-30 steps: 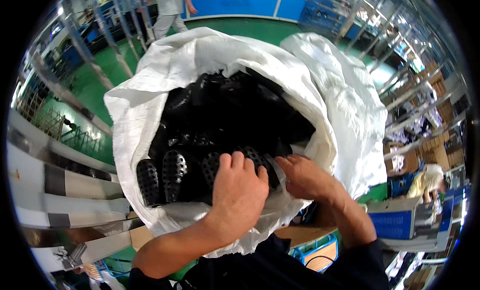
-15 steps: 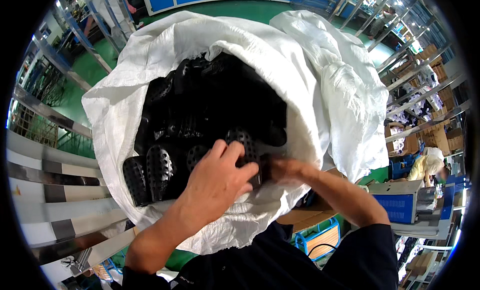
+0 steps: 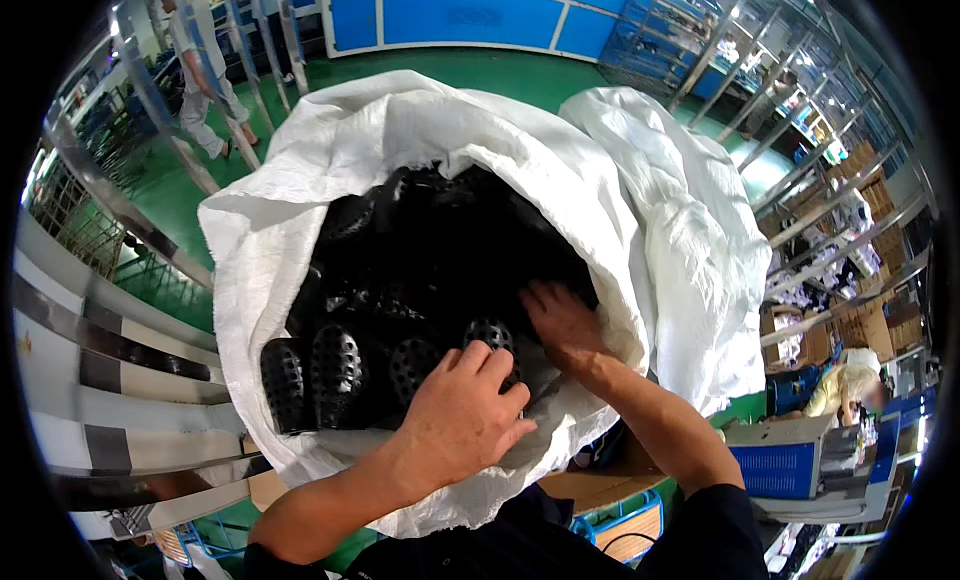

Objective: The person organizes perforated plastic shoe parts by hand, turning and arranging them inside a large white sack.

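A large white woven sack (image 3: 415,110) stands open before me, filled with glossy black pieces. Along its near side several oblong, rounded black pieces with dotted surfaces (image 3: 337,375) stand upright side by side. My left hand (image 3: 465,405) lies over the near rim, its fingers curled around the lower part of one black dotted piece (image 3: 488,335). Further in and to the right, my right hand (image 3: 565,325) reaches into the sack with its fingers extended over the dark contents; nothing shows in its grasp. The deeper contents are too dark to make out.
Another white sack (image 3: 690,250) bulges against the right side. Metal rails (image 3: 120,220) flank me on the left, with more on the right. A cardboard box (image 3: 610,470) sits below the near rim. A person (image 3: 845,390) works at far right; another person (image 3: 205,90) is at upper left.
My right hand has moved from beside the dotted piece further into the sack, its fingers now stretched out. My left hand stays at the piece. The whole view has shifted, showing more floor beyond.
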### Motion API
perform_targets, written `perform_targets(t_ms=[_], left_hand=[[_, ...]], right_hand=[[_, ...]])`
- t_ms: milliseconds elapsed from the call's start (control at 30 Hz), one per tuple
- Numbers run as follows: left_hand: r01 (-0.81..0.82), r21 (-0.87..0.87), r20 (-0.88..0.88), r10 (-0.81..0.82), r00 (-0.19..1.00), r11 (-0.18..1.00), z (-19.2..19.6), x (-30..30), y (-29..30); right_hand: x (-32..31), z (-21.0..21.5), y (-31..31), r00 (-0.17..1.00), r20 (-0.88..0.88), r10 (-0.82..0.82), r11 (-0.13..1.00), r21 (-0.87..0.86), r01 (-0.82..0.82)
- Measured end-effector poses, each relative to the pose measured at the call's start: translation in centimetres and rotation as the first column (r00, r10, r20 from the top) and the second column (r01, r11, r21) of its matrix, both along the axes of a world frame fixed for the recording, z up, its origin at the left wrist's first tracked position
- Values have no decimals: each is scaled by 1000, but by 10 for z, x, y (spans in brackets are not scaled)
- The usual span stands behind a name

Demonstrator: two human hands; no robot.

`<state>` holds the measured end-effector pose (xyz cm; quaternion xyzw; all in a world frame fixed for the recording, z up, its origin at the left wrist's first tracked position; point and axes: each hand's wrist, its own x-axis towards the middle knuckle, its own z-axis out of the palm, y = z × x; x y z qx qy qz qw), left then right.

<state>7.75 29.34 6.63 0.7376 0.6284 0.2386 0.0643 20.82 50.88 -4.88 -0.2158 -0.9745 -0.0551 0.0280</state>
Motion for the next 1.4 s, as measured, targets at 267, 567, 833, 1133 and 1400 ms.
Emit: perform_targets(t_ms=[267, 567, 833, 1133, 1400], left_hand=[[-7, -12, 13, 7, 1000, 1000, 0, 0, -7], [-401, 197, 651, 186, 736, 895, 22, -49, -20], [-843, 160, 980, 19, 198, 514, 64, -81, -61], [-760, -105, 976, 214, 46, 642, 49, -73, -118], [-625, -292, 948, 308, -86, 724, 27, -81, -111]], right_hand=[[18, 13, 28, 923, 383, -44, 990, -110, 93], [-12, 220, -46, 896, -306, -322, 767, -640, 58], [-132, 201, -58, 985, -159, 66, 240, -956, -170], [-210, 64, -40, 882, 331, 334, 936, -7, -352], [-169, 185, -58, 799, -475, 369, 873, -116, -473]])
